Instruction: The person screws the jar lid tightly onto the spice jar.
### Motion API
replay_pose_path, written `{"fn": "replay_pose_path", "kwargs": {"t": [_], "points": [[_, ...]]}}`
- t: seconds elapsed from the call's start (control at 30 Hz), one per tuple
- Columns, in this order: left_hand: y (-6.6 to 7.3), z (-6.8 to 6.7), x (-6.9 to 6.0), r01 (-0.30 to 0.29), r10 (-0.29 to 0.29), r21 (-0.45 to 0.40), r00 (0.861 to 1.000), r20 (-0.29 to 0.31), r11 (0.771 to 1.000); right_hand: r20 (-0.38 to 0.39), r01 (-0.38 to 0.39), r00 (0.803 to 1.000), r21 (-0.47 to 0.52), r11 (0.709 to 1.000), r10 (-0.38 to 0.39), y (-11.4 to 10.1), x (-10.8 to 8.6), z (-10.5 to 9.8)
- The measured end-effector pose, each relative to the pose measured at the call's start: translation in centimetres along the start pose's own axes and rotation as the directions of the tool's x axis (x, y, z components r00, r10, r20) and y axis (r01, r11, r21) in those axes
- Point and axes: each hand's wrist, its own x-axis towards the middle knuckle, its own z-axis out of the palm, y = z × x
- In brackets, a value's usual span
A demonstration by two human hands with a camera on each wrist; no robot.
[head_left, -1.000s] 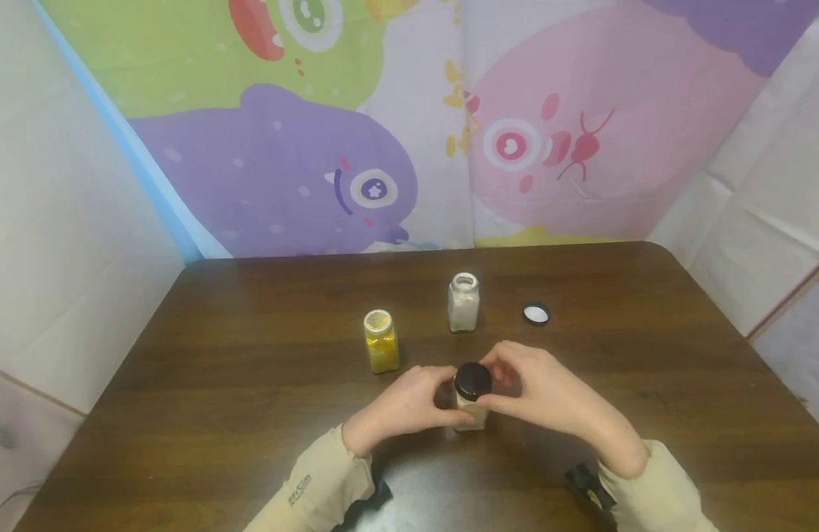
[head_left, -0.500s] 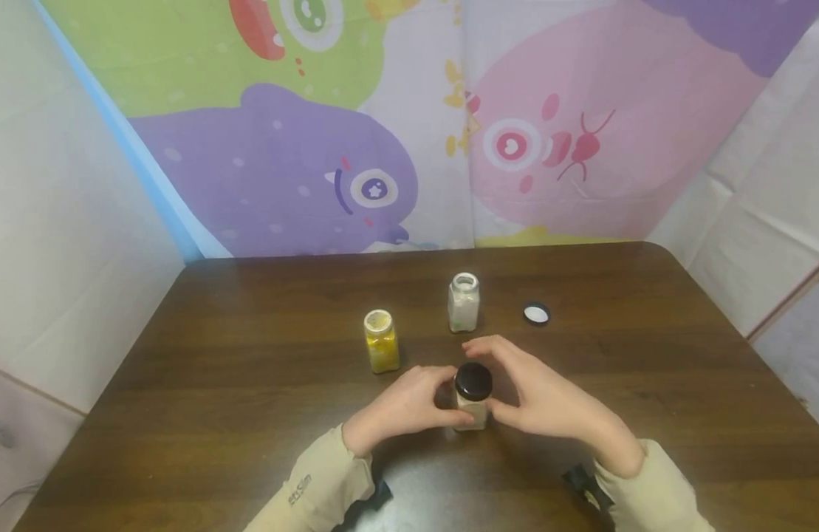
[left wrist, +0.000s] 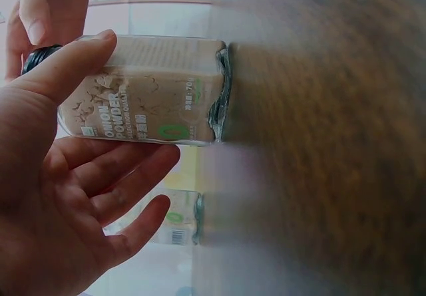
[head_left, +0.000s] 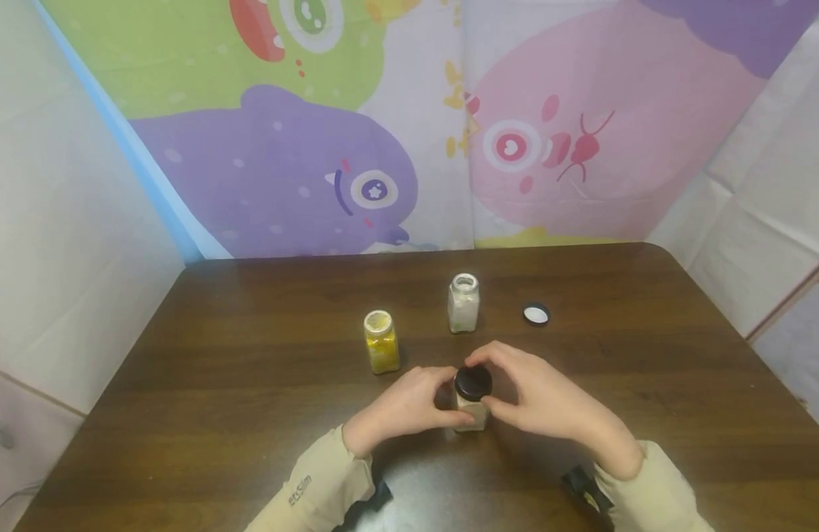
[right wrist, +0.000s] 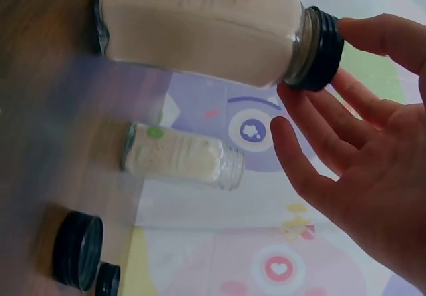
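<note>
A glass jar of beige powder (head_left: 472,417), labelled onion powder in the left wrist view (left wrist: 143,90), stands upright on the table with a black lid (head_left: 473,383) on its neck. The left hand (head_left: 409,406) grips the jar's body between thumb and fingers. Around the lid, the right hand (head_left: 542,391) pinches with its thumb and fingertips; in the right wrist view its thumb and a finger touch the black lid (right wrist: 323,50), and the other fingers are spread.
An uncapped jar of yellow powder (head_left: 382,351) stands left of the hands. Behind them is an uncapped jar of white powder (head_left: 464,309), with a black lid (head_left: 536,314) lying to its right. In the right wrist view, two dark lids (right wrist: 78,251) show. A patterned cloth (head_left: 303,170) hangs behind the table.
The right hand's fingers came off the lid, spread apart, and have closed back on it. The left hand and the jar have stayed in place.
</note>
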Motion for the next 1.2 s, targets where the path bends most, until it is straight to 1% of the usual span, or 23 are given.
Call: {"fn": "replay_pose_path", "kwargs": {"t": [0.2,0.3,0.37,0.47,0.6,0.67,0.73,0.9,1.03,1.2], "points": [[0.0,0.1,0.0,-0.002,0.002,-0.004,1.0,-0.003,1.0,-0.011,-0.056,0.998,-0.057,0.997,0.056,0.1,-0.2,-0.7],[0.0,0.2,0.0,-0.002,0.002,0.0,1.0,-0.003,1.0,-0.026,-0.061,0.998,-0.083,0.995,0.059,0.2,-0.3,-0.8],[0.0,0.2,0.0,-0.002,0.002,0.001,1.0,-0.003,1.0,-0.04,-0.047,0.998,-0.083,0.995,0.044,0.3,-0.3,-0.8],[-0.1,0.2,0.0,-0.004,0.004,0.008,1.0,-0.004,1.0,-0.046,0.0,0.999,-0.033,0.999,-0.002,0.4,-0.1,-0.5],[0.0,0.1,0.0,-0.006,0.006,0.007,1.0,-0.005,1.0,0.002,0.062,0.998,0.049,0.997,-0.063,0.3,0.1,0.0],[-0.1,0.1,0.0,-0.006,0.006,0.003,1.0,-0.004,1.0,0.025,0.081,0.996,0.068,0.994,-0.083,0.2,0.1,0.2],[0.0,0.1,0.0,-0.005,0.005,0.0,1.0,-0.002,1.0,0.032,0.091,0.995,0.071,0.993,-0.094,0.1,0.1,0.3],[0.0,0.1,0.0,0.001,-0.001,0.004,1.0,0.003,1.0,0.015,0.097,0.995,0.026,0.995,-0.097,0.1,0.2,0.3],[0.0,0.1,0.0,0.005,-0.005,0.01,1.0,0.003,1.0,0.006,0.071,0.997,-0.034,0.997,-0.071,0.2,0.1,0.0],[0.0,0.0,0.0,0.01,-0.01,0.014,1.0,0.002,1.0,0.005,0.039,0.999,-0.052,0.998,-0.039,0.3,0.2,-0.1]]}}
